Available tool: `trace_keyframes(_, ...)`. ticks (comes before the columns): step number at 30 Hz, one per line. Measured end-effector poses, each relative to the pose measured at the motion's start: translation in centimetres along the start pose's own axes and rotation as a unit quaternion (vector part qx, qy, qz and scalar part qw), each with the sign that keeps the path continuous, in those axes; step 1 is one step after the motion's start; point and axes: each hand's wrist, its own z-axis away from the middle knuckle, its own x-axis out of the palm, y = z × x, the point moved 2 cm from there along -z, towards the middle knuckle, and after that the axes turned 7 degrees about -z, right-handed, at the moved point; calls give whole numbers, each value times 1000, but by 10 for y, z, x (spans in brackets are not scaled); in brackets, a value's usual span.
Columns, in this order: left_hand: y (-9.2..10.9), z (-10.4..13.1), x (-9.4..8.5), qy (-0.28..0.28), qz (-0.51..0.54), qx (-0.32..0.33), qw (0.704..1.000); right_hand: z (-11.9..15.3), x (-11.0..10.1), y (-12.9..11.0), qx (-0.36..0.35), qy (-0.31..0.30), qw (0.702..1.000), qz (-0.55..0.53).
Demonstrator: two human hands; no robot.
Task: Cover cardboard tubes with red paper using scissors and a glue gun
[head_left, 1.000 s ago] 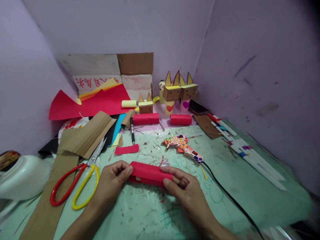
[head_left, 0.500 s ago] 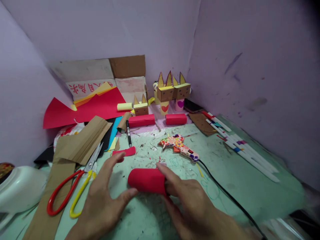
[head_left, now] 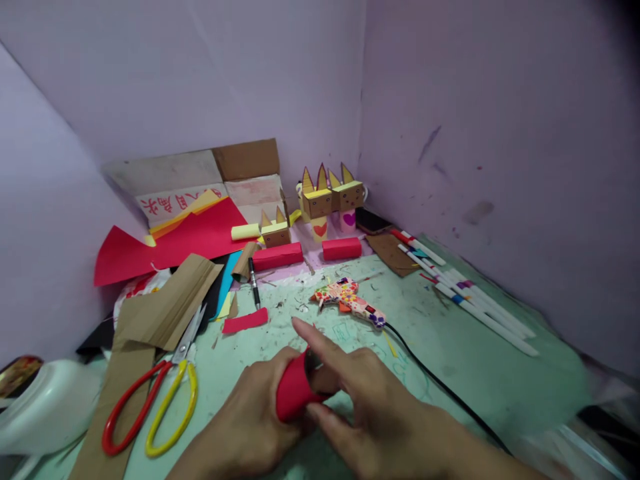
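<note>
Both hands, left hand (head_left: 255,420) and right hand (head_left: 360,393), gripped one red paper roll (head_left: 295,393), fingers wrapped round it; two finished rolls (head_left: 278,256) lay behind, apparently done.

Green table (head_left: 480,373), scissors (head_left: 160,393), glue gun (head_left: 347,300)

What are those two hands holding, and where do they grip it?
A red paper roll. The left hand wraps its near end from below; the right hand pinches its far open end, with the forefinger stretched out.
</note>
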Motion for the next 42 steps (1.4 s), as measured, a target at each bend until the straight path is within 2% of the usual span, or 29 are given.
trace_keyframes(4, -3, -1, 0, -6, 43, 12, 999, -4, -3, -2, -12, 10, 999, -49)
trace_keyframes(6, -4, -2, -2, -2, 62, 35, 997, -7, -9, -4, -25, 43, 994, -96)
trace_keyframes(10, -19, -1, -7, 81, 7, 6, 997, -11, -24, -2, 18, 167, 973, -157)
trace_keyframes(13, -32, -1, -6, 121, -25, 3, 992, -10, -27, 4, 43, 189, 967, -163)
trace_keyframes(18, -39, -3, -1, 135, -19, 9, 991, -8, -20, 6, -7, 172, 982, -72)
trace_keyframes(24, -26, -6, -3, 105, 6, 23, 994, -13, -20, -1, -74, 96, 988, -93)
trace_keyframes(26, -19, -7, -7, 92, 4, 34, 995, -15, -18, -2, -67, 62, 992, -89)
trace_keyframes(30, -5, -9, -15, 39, 21, 57, 997, -21, -10, 3, 1, -21, 996, -90)
trace_keyframes(33, 1, -10, -19, 7, 15, 56, 998, -23, -4, 9, 26, -58, 995, -79)
trace_keyframes(38, -2, -10, -18, -18, -39, 36, 998, -20, 7, 21, 45, -64, 994, -82)
trace_keyframes(42, -3, -7, -17, 29, -84, 17, 996, -15, 14, 29, 27, -26, 994, -105)
